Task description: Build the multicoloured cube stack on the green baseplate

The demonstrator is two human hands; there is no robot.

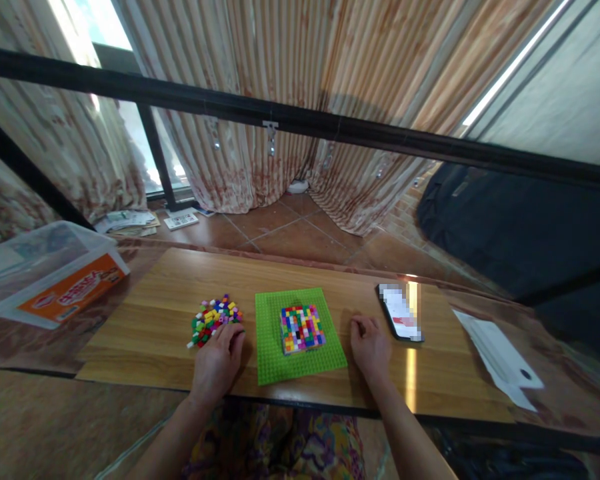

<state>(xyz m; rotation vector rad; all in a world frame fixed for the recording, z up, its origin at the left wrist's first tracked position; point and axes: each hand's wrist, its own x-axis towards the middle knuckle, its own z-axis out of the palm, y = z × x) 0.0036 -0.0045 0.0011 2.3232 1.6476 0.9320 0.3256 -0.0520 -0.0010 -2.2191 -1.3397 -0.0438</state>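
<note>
My left hand [219, 360] rests at the near right edge of a heap of small multicoloured building bricks [213, 315]. Its thumb and fingers are drawn together, and anything between them is too small or hidden to make out. In the middle of the table lies a green studded baseplate [267, 363], bearing a low block of tightly packed colourful bricks [303, 329]. To the right of the baseplate, apart from it, my right hand [371, 347] rests on the wood with fingers curled in and nothing visible in them.
A phone [400, 313] lies on the wooden table [150, 313] beyond my right hand. White sheets [500, 353] lie at the right end. Left of the table stands a clear plastic bin [65, 267] with an orange label. A dark metal bar [300, 117] crosses in front of the curtains.
</note>
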